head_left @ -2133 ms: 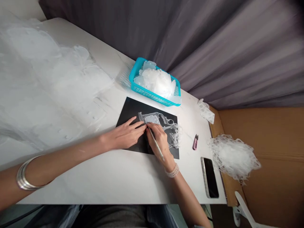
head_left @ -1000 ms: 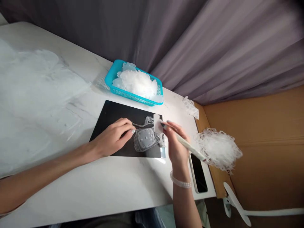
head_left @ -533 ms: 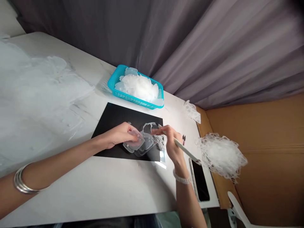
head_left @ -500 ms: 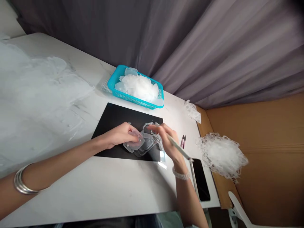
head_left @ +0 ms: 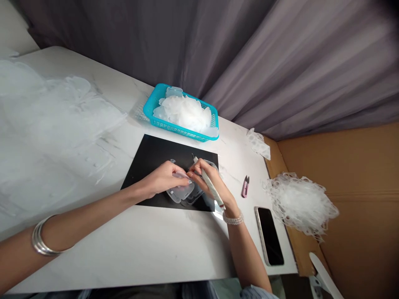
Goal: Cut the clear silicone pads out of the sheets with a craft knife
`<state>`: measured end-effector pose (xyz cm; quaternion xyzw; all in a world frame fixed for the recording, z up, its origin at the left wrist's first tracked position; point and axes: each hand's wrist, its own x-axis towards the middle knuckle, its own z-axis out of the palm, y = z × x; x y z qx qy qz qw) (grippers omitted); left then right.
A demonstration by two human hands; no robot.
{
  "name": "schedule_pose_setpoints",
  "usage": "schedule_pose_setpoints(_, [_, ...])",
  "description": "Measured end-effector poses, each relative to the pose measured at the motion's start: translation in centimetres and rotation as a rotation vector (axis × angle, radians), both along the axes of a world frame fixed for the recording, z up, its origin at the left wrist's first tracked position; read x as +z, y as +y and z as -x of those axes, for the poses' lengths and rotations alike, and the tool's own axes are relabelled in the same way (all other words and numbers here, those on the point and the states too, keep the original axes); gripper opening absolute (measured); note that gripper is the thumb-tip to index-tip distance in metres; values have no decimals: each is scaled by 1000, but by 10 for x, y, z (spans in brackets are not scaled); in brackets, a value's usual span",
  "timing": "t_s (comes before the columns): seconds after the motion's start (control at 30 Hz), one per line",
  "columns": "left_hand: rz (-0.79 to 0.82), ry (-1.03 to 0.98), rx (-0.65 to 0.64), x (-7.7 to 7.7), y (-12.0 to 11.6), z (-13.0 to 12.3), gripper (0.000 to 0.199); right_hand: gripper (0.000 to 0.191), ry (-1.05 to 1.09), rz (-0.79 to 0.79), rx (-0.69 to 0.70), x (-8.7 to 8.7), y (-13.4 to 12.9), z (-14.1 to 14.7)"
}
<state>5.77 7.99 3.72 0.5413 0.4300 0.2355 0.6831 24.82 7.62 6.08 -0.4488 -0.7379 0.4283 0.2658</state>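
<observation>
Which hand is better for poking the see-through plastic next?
Probably the right hand: it grips the white-handled pointed tool, with the tip near the clear plastic piece. The left hand is busy holding that piece over the black sheet.

A stack of at least 3 thin silver bangles [head_left: 40, 241] is worn on the left forearm [head_left: 87, 211], and a multi-strand pearl bracelet [head_left: 233, 219] is fastened around the right wrist [head_left: 231, 209]. A pale blue sleeve cuff [head_left: 257, 292] is seen at the bottom edge, bunched above the bare right forearm [head_left: 249, 253].
</observation>
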Motion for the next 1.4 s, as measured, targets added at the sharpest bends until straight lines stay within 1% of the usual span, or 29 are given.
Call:
schedule_pose_setpoints(0.13, [-2, 50, 114, 4, -2, 1, 15, 28, 64, -30, -75, -10, -2, -2])
schedule_pose_setpoints(0.23, [2, 16, 242, 5, 1, 11, 18, 29, 128, -111, -213, -21, 4, -16])
schedule_pose_setpoints(0.3, [28, -28, 279, 4, 3, 19, 21, 30, 135, -146, -304, -27, 9, -26])
schedule_pose_setpoints(0.4, [83, -78, 235, 3, 3, 29, 25, 31, 111, -188, -385, -28, 12, -31])
schedule_pose_setpoints(0.5, [107, -106, 176, 3, 0, 32, 30, 31, 104, -215, -427, -16, 1, -17])
schedule_pose_setpoints(0.53, [108, -119, 160, 4, -2, 32, 31, 32, 114, -190, -422, -10, -6, -9])
schedule_pose_setpoints(0.6, [116, -164, 139, 7, -5, 32, 33, 34, 157, -89, -362, 1, -19, 5])
schedule_pose_setpoints(0.67, [138, -240, 123, 9, -7, 31, 32, 37, 216, 14, -286, 6, -30, 16])
schedule_pose_setpoints(0.7, [152, -276, 119, 10, -8, 31, 32, 39, 248, 48, -269, 7, -34, 20])
schedule_pose_setpoints(0.73, [170, -304, 117, 11, -9, 32, 30, 40, 279, 72, -273, 7, -37, 22])
schedule_pose_setpoints(0.87, [260, -378, 140, 11, -12, 33, 24, 42, 393, 141, -387, 2, -39, 23])
schedule_pose_setpoints(0.93, [305, -415, 145, 10, -13, 33, 23, 42, 442, 177, -414, 2, -39, 23])
schedule_pose_setpoints(1.07, [363, -460, 142, 12, -14, 31, 22, 41, 542, 242, -413, 5, -39, 22])
schedule_pose_setpoints(1.17, [391, -481, 135, 15, -15, 31, 23, 41, 603, 278, -415, 3, -38, 21])
schedule_pose_setpoints(1.3, [408, -498, 134, 18, -14, 32, 26, 42, 630, 295, -429, 0, -36, 17])
schedule_pose_setpoints(1.4, [422, -483, 157, 17, -12, 34, 28, 42, 636, 293, -453, 0, -33, 11])
